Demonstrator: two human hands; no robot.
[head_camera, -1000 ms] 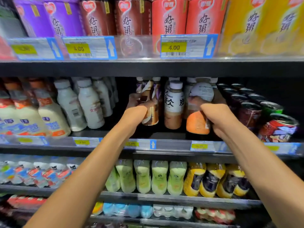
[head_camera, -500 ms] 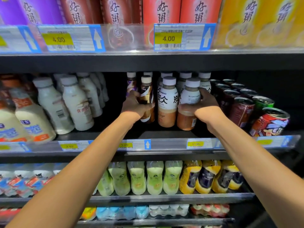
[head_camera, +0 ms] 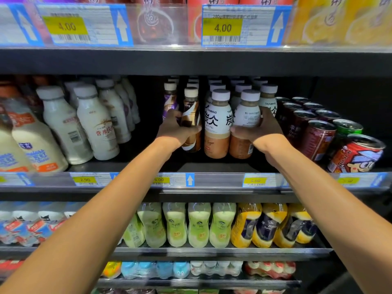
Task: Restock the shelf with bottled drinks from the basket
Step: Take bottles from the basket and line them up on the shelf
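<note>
On the shelf [head_camera: 212, 166], right hand [head_camera: 257, 129] gripping TANBING bottle [head_camera: 247, 124], 5.00 tag [head_camera: 255, 181]

Two hands [head_camera: 178, 129] are seen at the middle shelf [head_camera: 212, 181]. On the shelf below, four pale green bottles [head_camera: 199, 224] and three yellow bottles [head_camera: 269, 224] are counted in the front row. Two price tags [head_camera: 222, 27] marked 4.00 are shown on the top shelf's edge

Head-worn view: we face the black metal store shelf [head_camera: 191, 62] straight on, close, at arm's reach, looking slightly down along both forearms; no second view.
</note>
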